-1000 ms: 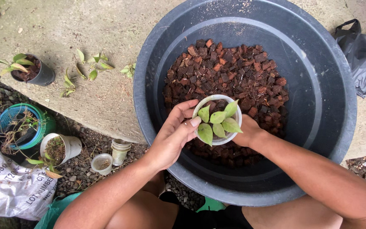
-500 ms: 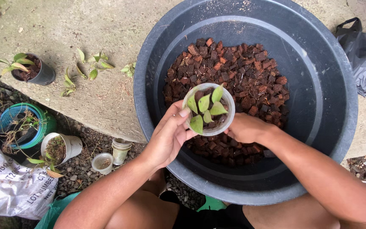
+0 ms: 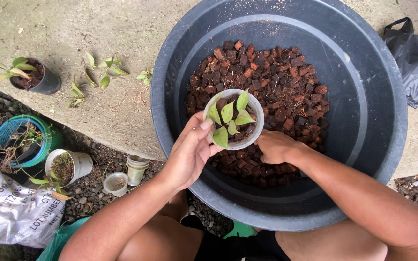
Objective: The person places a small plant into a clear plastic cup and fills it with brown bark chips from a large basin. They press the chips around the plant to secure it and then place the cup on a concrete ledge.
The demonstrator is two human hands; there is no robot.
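A person crouches over a large round dark-grey plastic tub [image 3: 364, 140] holding a heap of reddish-brown bark chunks [image 3: 286, 82]. The left hand [image 3: 189, 152] grasps a small translucent plastic cup [image 3: 240, 144] by its near rim, thumb on the edge, holding it over the chunks. In the cup stands a seedling with light green leaves [image 3: 228, 116] among dark chunks. The right hand [image 3: 274, 146] rests just beside the cup, fingers curled down into the bark; I cannot tell whether it grips anything. To the left, on the concrete surface [image 3: 97, 29], lie loose green cuttings [image 3: 93, 75] and a black potted plant [image 3: 37, 77]. A teal pot [image 3: 49, 137] and white cups [image 3: 136, 169] sit on gravel below.
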